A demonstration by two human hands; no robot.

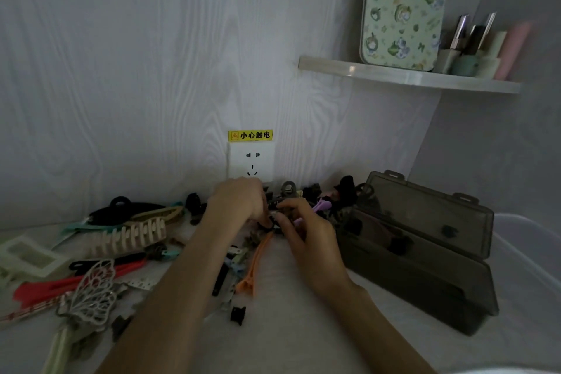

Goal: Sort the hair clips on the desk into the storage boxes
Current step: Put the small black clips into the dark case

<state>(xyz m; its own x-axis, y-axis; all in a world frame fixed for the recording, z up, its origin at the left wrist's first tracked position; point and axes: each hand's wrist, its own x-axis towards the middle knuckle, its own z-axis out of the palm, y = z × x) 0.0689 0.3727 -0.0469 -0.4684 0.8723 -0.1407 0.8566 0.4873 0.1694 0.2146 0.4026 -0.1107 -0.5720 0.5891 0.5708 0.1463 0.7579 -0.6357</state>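
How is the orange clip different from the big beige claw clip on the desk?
The orange clip is slim, long and bright; the beige claw clip is wide, bulky and pale, with a row of thick teeth. The orange clip lies in the middle between the person's forearms; the beige claw clip lies further left. Both rest on the desk, outside the storage box.

Both hands amid scattered hair clips beside open storage box.

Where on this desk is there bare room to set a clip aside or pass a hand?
Bare desk lies between the right forearm and the dark storage box, and near the front edge, below the small black clip. Crowded: the left side around the butterfly clip and beige claw clip, and the pile below the wall socket where both hands work.
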